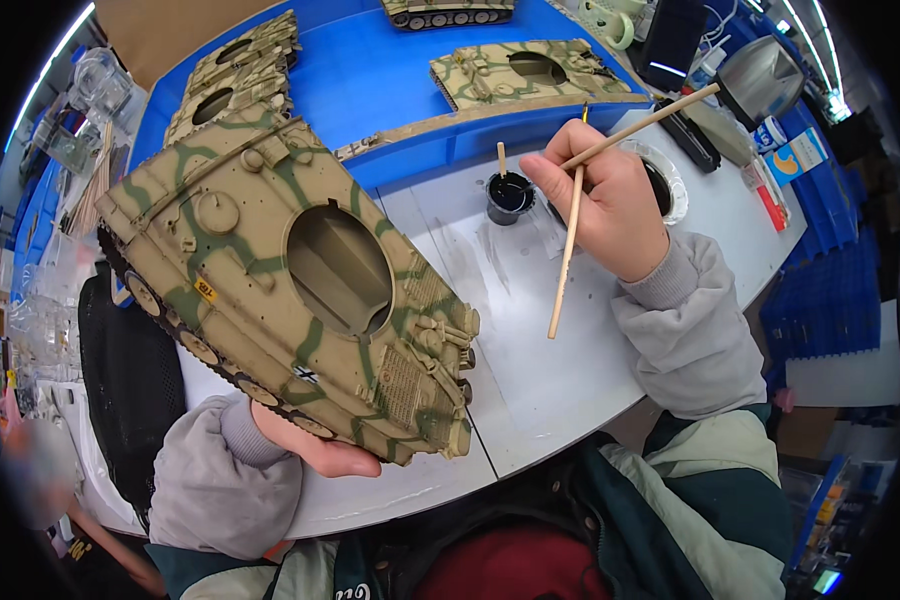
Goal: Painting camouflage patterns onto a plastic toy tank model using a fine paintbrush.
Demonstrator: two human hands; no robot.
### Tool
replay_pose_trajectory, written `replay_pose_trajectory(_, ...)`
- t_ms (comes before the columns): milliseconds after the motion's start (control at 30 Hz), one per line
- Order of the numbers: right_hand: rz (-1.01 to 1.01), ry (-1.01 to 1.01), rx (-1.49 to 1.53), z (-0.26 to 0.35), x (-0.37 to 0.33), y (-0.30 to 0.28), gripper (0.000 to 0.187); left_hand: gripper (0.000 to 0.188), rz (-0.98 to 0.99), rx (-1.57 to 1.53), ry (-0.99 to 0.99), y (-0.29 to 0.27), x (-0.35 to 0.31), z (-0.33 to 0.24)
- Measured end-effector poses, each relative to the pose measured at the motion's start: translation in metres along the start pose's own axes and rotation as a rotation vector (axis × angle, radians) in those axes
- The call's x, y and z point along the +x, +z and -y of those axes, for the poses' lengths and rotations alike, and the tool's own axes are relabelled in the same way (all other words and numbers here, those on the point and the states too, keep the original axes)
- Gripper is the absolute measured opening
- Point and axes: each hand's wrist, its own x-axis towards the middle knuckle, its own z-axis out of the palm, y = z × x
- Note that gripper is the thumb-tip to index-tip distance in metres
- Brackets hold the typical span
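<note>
A model tank hull [250, 240], painted sand with green stripes, is tilted at the left centre. A large oval opening shows in its top, and there is no turret on it. My left hand [320, 452] grips the hull from below, with part of the fingers hidden under it. My right hand [605, 200] is closed around two thin wooden sticks [568, 265] that cross each other; one has a dark, yellowish tip above my fingers. Just left of that hand stands a small black cup [510, 205] of dark liquid, a short stick poking out of it.
Behind, a blue tray [360, 75] holds more tank hulls [535, 72]. A round white dish [675, 205] with dark contents sits behind my right wrist. A steel kettle [765, 78] is at the far right; a black mesh bag [120, 350] lies left. Another person's arm [120, 550] shows lower left.
</note>
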Motion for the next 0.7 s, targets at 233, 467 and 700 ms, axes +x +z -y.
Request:
replay_pose_trajectory(233, 0.036, -0.022, -0.022, -0.003, 0.0, 0.002, 0.024, 0.037, -0.046, -0.135, -0.082, -0.007, -0.009, 0.004)
replay_pose_trajectory(467, 0.043, -0.03, -0.047, -0.001, 0.0, 0.002, 0.023, 0.045, -0.106, -0.315, -0.143, -0.003, -0.024, 0.015)
replay_pose_trajectory(700, 0.042, -0.031, -0.045, -0.001, 0.0, 0.002, 0.024, 0.051, -0.256, -0.55, -0.239, 0.003, -0.03, 0.012)
